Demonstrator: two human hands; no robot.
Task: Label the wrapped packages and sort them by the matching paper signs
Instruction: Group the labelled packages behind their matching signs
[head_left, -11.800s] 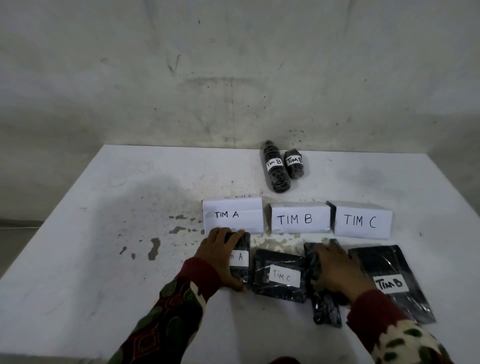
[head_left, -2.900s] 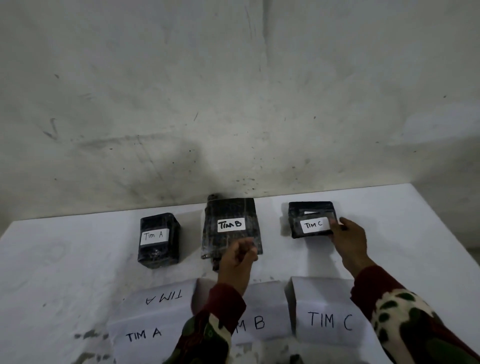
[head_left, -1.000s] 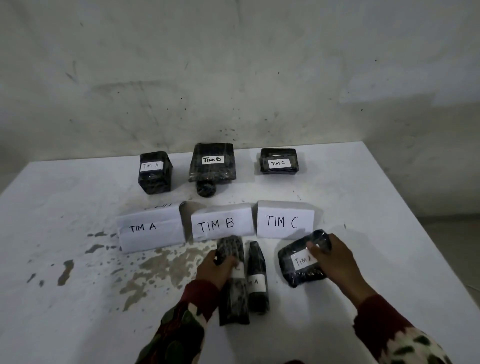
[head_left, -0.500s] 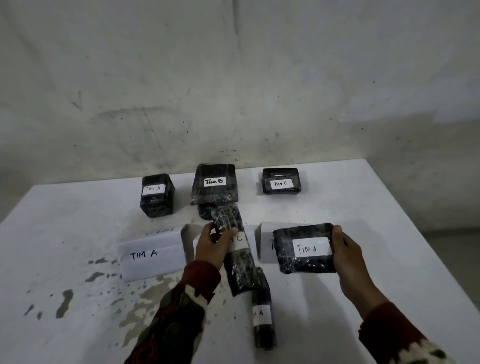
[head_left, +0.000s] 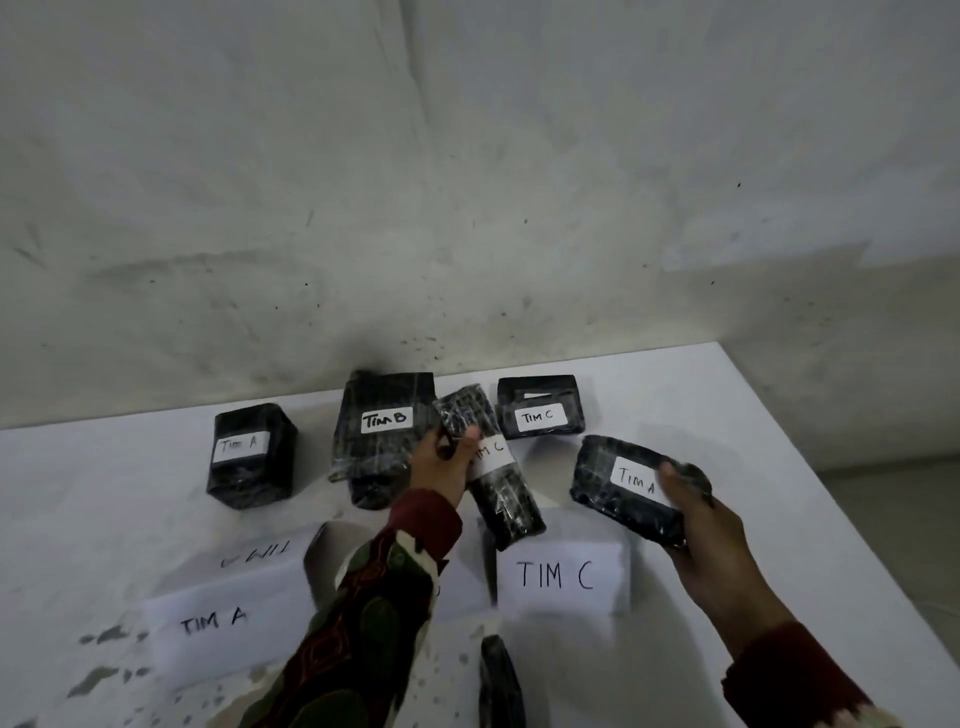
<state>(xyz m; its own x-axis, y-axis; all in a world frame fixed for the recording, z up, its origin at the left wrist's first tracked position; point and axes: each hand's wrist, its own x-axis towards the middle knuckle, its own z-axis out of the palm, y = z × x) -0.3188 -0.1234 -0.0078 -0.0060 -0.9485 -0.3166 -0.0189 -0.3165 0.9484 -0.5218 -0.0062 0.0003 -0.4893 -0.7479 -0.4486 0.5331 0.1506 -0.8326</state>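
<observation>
My left hand grips a long black wrapped package labelled TIM C, held above the table between the TIM B stack and the TIM C pile. My right hand holds a flat black package labelled TIM A in the air at the right. Against the wall stand a TIM A package, a TIM B package and a TIM C package. Folded paper signs TIM A and TIM C stand nearer me; my left sleeve hides the TIM B sign.
One more black wrapped package lies at the bottom edge near me. The white table has chipped paint at the lower left; its right edge runs diagonally past my right hand. A stained wall closes the back.
Both hands have carried their packages farther toward the wall: the TIM C package now reaches the back row, and the TIM A package has moved right and tilted. The camera has moved closer.
</observation>
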